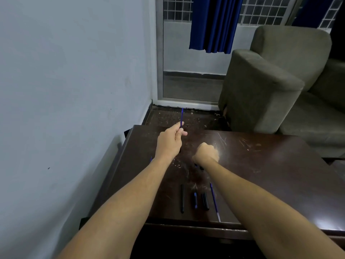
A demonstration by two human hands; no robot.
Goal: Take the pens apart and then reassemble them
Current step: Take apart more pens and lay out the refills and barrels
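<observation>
Pen parts on a scratched dark tabletop, one refill held up.
The left hand (170, 142) pinches a blue refill (181, 116) upright over the tabletop's (270, 165) far edge; the right hand (206, 152) is balled into a fist mid-table. Near the front edge lie a black barrel (182, 198), two short pieces (195, 200) (205, 201) and a second refill (215, 201). Pale wall left; grey armchair (261, 86) and blue curtain (214, 23) beyond.

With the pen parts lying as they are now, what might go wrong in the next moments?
1. The blue refill lies with its tip at the near edge of the table, beside the right forearm; a small nudge may knock it off.
2. The left hand pinches another thin refill only at its lower end, so it may slip or bend.
3. The right hand is a closed fist; whether it holds a part is hidden.
</observation>
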